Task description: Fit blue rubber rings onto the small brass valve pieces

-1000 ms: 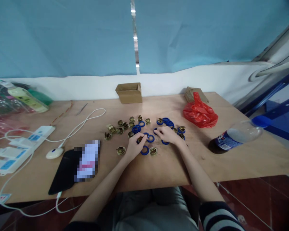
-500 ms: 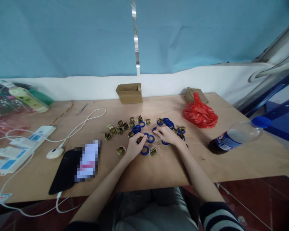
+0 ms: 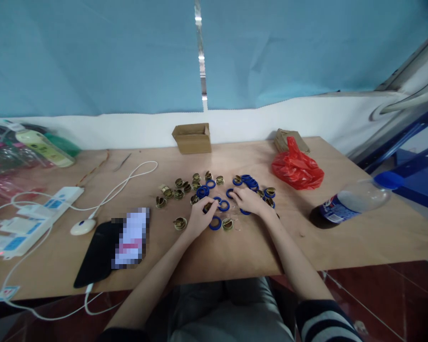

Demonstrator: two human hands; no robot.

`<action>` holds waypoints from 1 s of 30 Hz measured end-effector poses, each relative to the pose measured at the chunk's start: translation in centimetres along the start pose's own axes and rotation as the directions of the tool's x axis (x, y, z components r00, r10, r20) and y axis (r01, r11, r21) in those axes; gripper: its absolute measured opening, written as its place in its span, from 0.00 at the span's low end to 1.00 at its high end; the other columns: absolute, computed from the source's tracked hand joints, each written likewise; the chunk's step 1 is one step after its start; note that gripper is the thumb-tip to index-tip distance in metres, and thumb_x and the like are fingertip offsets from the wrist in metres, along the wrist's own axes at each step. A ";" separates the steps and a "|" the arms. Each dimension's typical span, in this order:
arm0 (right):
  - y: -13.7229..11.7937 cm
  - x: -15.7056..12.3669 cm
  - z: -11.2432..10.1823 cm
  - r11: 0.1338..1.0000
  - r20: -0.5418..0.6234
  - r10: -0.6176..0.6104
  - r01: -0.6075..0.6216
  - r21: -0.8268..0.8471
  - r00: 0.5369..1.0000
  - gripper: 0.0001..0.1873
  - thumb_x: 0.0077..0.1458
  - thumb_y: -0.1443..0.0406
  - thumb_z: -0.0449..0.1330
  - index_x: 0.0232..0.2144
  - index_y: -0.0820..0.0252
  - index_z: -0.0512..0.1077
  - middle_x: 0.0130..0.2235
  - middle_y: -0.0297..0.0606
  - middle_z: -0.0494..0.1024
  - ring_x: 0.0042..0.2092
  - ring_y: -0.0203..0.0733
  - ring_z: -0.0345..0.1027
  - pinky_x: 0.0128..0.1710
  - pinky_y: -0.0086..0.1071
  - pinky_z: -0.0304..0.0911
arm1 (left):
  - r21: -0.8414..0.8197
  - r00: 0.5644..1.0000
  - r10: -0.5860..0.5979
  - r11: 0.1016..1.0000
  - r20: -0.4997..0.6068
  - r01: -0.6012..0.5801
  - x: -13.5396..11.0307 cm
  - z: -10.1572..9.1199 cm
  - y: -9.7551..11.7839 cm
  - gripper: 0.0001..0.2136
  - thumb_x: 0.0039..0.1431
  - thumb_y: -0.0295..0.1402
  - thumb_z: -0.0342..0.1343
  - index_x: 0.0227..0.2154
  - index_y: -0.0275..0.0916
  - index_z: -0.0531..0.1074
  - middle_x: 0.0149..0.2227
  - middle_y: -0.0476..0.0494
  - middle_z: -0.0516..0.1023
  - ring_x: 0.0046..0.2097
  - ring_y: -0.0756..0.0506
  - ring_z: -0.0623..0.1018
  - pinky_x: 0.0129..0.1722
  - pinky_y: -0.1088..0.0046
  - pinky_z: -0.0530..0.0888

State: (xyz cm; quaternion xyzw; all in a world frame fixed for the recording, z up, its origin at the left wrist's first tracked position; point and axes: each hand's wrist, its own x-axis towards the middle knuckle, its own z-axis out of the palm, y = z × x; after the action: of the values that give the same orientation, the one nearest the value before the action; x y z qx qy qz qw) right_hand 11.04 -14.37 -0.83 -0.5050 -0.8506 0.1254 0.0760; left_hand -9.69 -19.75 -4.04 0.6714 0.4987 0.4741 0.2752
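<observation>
My left hand is closed, its fingertips pinched round a small brass-coloured cap that is mostly hidden by the fingers. A blue ring lies just beyond those fingertips, and another blue ring rests nearer to me beside a brass cap with a raised tab. To the right, my right hand pinches a blue ring between thumb and fingers. More blue rings and brass caps are scattered around both hands.
An open cardboard box stands against the wall. At right are a red plastic bag and a lying cola bottle. A power strip, white cables, a black pad and a blurred-out phone occupy the left side.
Both hands stay almost where they were, with only slight finger movement. The whole view has shifted very slightly.
</observation>
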 end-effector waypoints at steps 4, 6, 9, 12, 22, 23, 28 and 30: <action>0.3 0.0 0.1 0.998 0.001 -0.009 0.009 0.062 1.000 0.12 0.69 0.63 0.53 0.37 0.64 0.73 0.35 0.45 0.79 0.35 0.42 0.70 0.35 0.31 0.53 | 0.000 1.000 0.006 1.000 0.003 -0.006 0.0 0.0 0.0 0.10 0.64 0.35 0.54 0.28 0.40 0.74 0.31 0.48 0.79 0.35 0.47 0.78 0.39 0.72 0.71; 0.5 0.1 0.1 0.992 -0.013 -0.029 0.030 0.120 1.000 0.09 0.66 0.66 0.55 0.35 0.64 0.72 0.34 0.43 0.78 0.34 0.42 0.69 0.34 0.31 0.53 | 0.001 1.000 0.005 1.000 0.002 -0.005 0.0 0.0 0.0 0.10 0.64 0.36 0.54 0.28 0.39 0.74 0.30 0.48 0.79 0.35 0.47 0.78 0.39 0.72 0.71; 0.8 0.0 0.0 0.979 -0.037 -0.049 0.056 0.198 0.998 0.06 0.63 0.71 0.57 0.33 0.63 0.72 0.34 0.41 0.78 0.34 0.39 0.68 0.34 0.30 0.54 | -0.003 1.000 0.007 1.000 -0.001 -0.007 0.0 0.1 0.0 0.10 0.64 0.36 0.54 0.28 0.39 0.74 0.30 0.48 0.79 0.34 0.48 0.77 0.37 0.73 0.71; 0.9 -0.1 -0.3 0.950 -0.051 -0.041 0.055 0.307 0.998 0.06 0.61 0.72 0.58 0.31 0.62 0.71 0.31 0.37 0.77 0.32 0.37 0.67 0.33 0.28 0.54 | -0.001 1.000 0.012 1.000 -0.007 -0.012 0.0 0.1 0.1 0.10 0.64 0.35 0.54 0.27 0.39 0.74 0.29 0.48 0.79 0.34 0.48 0.77 0.37 0.73 0.71; 1.3 -0.1 -0.3 0.874 -0.135 -0.091 0.144 0.465 0.987 0.09 0.56 0.74 0.56 0.33 0.62 0.75 0.28 0.34 0.77 0.31 0.36 0.68 0.33 0.27 0.58 | -0.002 1.000 0.000 1.000 0.002 0.000 0.0 0.1 0.0 0.11 0.64 0.36 0.54 0.27 0.39 0.73 0.29 0.48 0.78 0.34 0.47 0.77 0.36 0.72 0.70; 1.3 -0.1 -0.2 0.870 -0.142 -0.085 0.142 0.472 0.986 0.09 0.56 0.74 0.57 0.34 0.62 0.76 0.29 0.34 0.78 0.31 0.36 0.69 0.33 0.27 0.58 | -0.002 1.000 0.001 1.000 0.003 -0.001 0.0 0.1 0.0 0.11 0.64 0.36 0.54 0.27 0.39 0.73 0.29 0.48 0.78 0.34 0.47 0.77 0.36 0.72 0.70; 1.4 0.1 0.0 0.841 -0.174 -0.076 0.156 0.518 0.982 0.04 0.56 0.69 0.62 0.35 0.60 0.77 0.30 0.35 0.81 0.32 0.37 0.72 0.34 0.28 0.62 | -0.005 1.000 0.010 1.000 0.002 -0.010 0.0 0.1 0.1 0.11 0.64 0.36 0.54 0.27 0.40 0.73 0.29 0.48 0.78 0.34 0.47 0.77 0.36 0.72 0.70; 1.4 0.1 -0.1 0.837 -0.191 -0.073 0.164 0.521 0.979 0.03 0.56 0.68 0.63 0.34 0.59 0.78 0.31 0.36 0.81 0.32 0.38 0.72 0.34 0.29 0.62 | -0.010 1.000 0.013 1.000 0.004 -0.013 0.0 0.1 0.1 0.10 0.64 0.36 0.54 0.27 0.40 0.73 0.29 0.48 0.78 0.34 0.47 0.77 0.37 0.72 0.71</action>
State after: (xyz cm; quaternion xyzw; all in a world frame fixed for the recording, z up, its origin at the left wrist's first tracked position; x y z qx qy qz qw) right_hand 12.14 -13.65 -1.16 -0.4186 -0.8025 0.3102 0.2907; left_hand -9.53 -19.79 -3.98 0.6742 0.4915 0.4769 0.2765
